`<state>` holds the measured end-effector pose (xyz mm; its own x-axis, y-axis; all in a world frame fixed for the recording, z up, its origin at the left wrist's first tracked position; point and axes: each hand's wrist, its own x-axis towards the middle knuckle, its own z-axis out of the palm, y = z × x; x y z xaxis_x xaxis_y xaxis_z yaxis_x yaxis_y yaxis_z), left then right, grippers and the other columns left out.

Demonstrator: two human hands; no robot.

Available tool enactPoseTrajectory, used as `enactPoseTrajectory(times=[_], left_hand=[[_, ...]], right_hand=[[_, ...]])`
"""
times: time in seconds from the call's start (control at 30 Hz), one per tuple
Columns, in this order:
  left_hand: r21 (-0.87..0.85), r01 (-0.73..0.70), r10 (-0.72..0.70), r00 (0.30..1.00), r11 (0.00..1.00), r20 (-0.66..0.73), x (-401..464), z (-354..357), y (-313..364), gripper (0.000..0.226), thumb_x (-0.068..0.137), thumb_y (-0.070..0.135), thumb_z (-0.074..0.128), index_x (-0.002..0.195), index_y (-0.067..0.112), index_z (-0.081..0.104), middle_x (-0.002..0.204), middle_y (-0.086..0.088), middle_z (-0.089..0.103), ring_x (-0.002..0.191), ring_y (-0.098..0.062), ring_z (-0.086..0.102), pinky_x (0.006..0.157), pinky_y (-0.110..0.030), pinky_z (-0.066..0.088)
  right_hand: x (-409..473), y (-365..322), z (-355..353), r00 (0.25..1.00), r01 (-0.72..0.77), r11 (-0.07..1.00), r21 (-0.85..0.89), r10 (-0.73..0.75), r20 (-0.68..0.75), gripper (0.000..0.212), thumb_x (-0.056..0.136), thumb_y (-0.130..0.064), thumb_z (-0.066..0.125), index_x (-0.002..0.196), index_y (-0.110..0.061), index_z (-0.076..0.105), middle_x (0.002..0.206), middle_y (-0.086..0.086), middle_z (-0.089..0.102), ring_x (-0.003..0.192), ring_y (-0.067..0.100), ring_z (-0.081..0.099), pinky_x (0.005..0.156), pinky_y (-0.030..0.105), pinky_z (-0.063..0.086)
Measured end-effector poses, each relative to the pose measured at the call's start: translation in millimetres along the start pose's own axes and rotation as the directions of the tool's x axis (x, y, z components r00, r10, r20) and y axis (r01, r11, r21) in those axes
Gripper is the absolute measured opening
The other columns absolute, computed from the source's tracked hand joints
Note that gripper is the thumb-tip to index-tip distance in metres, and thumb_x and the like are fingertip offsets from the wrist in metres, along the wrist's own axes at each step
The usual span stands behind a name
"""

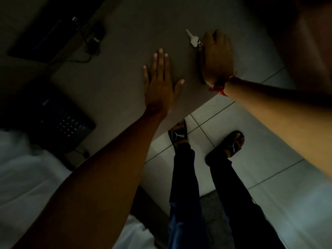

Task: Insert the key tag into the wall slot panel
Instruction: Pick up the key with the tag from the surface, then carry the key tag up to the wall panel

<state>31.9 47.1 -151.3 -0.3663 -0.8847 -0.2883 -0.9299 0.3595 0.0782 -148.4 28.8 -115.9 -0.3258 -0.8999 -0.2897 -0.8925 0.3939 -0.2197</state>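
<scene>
Right hand (216, 56) fingers curled over key tag (201, 65) on bench (107, 78), key (191, 39) just beyond fingertips; likely gathering it. Left hand (159, 81) flat, fingers spread, empty, probably steadying. Wall slot panel unseen.

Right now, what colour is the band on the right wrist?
Red-orange thread, seen in the head view.

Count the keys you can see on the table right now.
1: a silver key lies on the table, touching the right hand. That hand covers whatever is attached, so more may be hidden.
</scene>
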Motion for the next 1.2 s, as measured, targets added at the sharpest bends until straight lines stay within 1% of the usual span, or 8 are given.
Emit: enactPoseTrajectory(times=[0.2, 0.33, 0.5, 0.6, 0.73, 0.9, 1.07, 1.2], left_hand=[[0.009, 0.056, -0.054, 0.99, 0.998, -0.133, 0, 21, 4, 0.085, 0.105, 0.067, 0.029, 0.166, 0.007, 0.026, 0.175, -0.013, 0.025, 0.163, -0.029, 0.024, 0.131, -0.057, 0.021], [0.004, 0.052, -0.051, 0.989, 0.999, -0.139, 0, 18, 5, 0.085, 0.105, 0.067, 0.031, 0.165, 0.007, 0.027, 0.174, -0.013, 0.027, 0.163, -0.028, 0.024, 0.132, -0.056, 0.021], [-0.017, 0.02, -0.021, 0.999, 1.0, -0.033, -4, 2, 3, 0.086, 0.106, 0.066, 0.029, 0.167, 0.007, 0.019, 0.177, -0.013, 0.017, 0.165, -0.03, 0.016, 0.133, -0.056, 0.018], [-0.017, -0.009, 0.01, 0.995, 1.0, 0.099, 0, -16, 0, 0.086, 0.107, 0.061, 0.035, 0.168, 0.007, 0.008, 0.178, -0.013, 0.006, 0.166, -0.03, 0.006, 0.135, -0.054, 0.014], [0.016, -0.059, 0.055, 0.978, 0.998, 0.203, -5, -58, 1, 0.087, 0.107, 0.042, 0.052, 0.168, 0.005, 0.001, 0.178, -0.014, -0.002, 0.166, -0.03, 0.002, 0.136, -0.053, 0.009], [0.092, -0.148, 0.133, 0.98, 0.985, 0.147, -6, -162, 19, 0.084, 0.107, 0.038, 0.053, 0.168, 0.006, 0.005, 0.178, -0.014, -0.003, 0.166, -0.029, 0.002, 0.135, -0.052, 0.008], [0.141, -0.2, 0.204, 0.979, 0.97, -0.017, 14, -308, 52, 0.083, 0.108, 0.039, 0.047, 0.168, 0.005, 0.0, 0.178, -0.014, -0.005, 0.166, -0.028, -0.001, 0.136, -0.05, 0.005], [0.093, -0.227, 0.239, 0.957, 0.97, -0.166, 27, -442, 90, 0.082, 0.108, 0.039, 0.048, 0.168, 0.007, 0.002, 0.179, -0.011, -0.001, 0.167, -0.025, -0.001, 0.136, -0.049, 0.003]], right_hand=[[2, 6, 13, 1.0, -0.002, 1.0, 0.006, 0.002, -0.031, 0.051, 0.101, -0.031, 0.028, 0.141, -0.007, 0.047, 0.142, 0.02, 0.051, 0.13, 0.039, 0.049, 0.105, 0.047, 0.043], [-4, 9, 8, 1.0, -0.006, 1.0, 0.024, 0.006, -0.004, 0.054, 0.1, -0.036, 0.026, 0.141, -0.007, 0.047, 0.144, 0.019, 0.05, 0.132, 0.039, 0.048, 0.11, 0.047, 0.041], [-19, 9, -12, 0.995, 0.066, 0.988, 0.14, -0.075, 0.062, 0.048, 0.101, -0.031, 0.034, 0.137, -0.002, 0.05, 0.139, 0.023, 0.053, 0.13, 0.041, 0.049, 0.114, 0.052, 0.037], [-22, 8, -28, 0.987, 0.119, 0.974, 0.194, -0.138, 0.085, 0.04, 0.105, -0.025, 0.035, 0.131, -0.001, 0.054, 0.131, 0.025, 0.058, 0.124, 0.04, 0.054, 0.111, 0.048, 0.041], [-33, 3, -64, 0.976, 0.062, 0.966, 0.251, -0.112, 0.188, 0.023, 0.103, -0.013, 0.043, 0.117, -0.002, 0.057, 0.121, 0.021, 0.058, 0.112, 0.035, 0.056, 0.1, 0.045, 0.047], [-51, -12, -166, 0.973, 0.058, 0.947, 0.315, -0.123, 0.193, 0.016, 0.103, -0.012, 0.048, 0.102, 0.001, 0.057, 0.104, 0.022, 0.059, 0.079, 0.029, 0.055, 0.062, 0.032, 0.037], [-53, -16, -313, 0.986, 0.016, 0.921, 0.39, -0.079, 0.144, 0.013, 0.095, -0.009, 0.061, 0.089, 0.001, 0.067, 0.109, 0.024, 0.067, 0.104, 0.039, 0.064, 0.088, 0.043, 0.05], [-56, -13, -451, 0.999, -0.013, 0.862, 0.507, -0.012, 0.047, 0.009, 0.091, -0.013, 0.068, 0.094, -0.005, 0.069, 0.113, 0.015, 0.072, 0.104, 0.031, 0.069, 0.081, 0.035, 0.052]])
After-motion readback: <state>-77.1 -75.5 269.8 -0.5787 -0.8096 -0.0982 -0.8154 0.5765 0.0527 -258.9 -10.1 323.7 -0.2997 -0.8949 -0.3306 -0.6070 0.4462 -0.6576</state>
